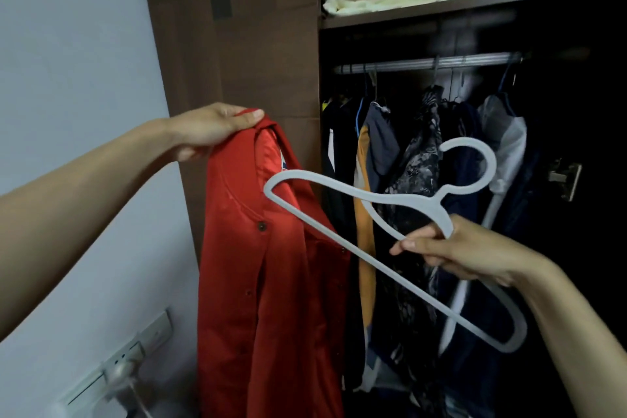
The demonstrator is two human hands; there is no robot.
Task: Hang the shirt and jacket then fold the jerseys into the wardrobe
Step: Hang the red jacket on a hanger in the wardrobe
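Note:
A red buttoned shirt [271, 282] hangs down in front of the wardrobe's left side, held up at its collar by my left hand [210, 127], which grips the fabric. My right hand [448, 251] holds a pale grey plastic hanger [383, 200] near its neck, tilted with the hook up and right. The hanger's left tip overlaps the shirt's shoulder; whether it is inside the shirt I cannot tell. The wardrobe rail [427, 63] runs behind, with several dark garments hanging from it.
The brown wardrobe side panel [258, 44] stands behind the shirt. A shelf [458, 7] above the rail carries bedding in plastic wrap. Wall sockets [129, 360] with a plug sit low on the white wall at left. A metal hinge [565, 176] shows at right.

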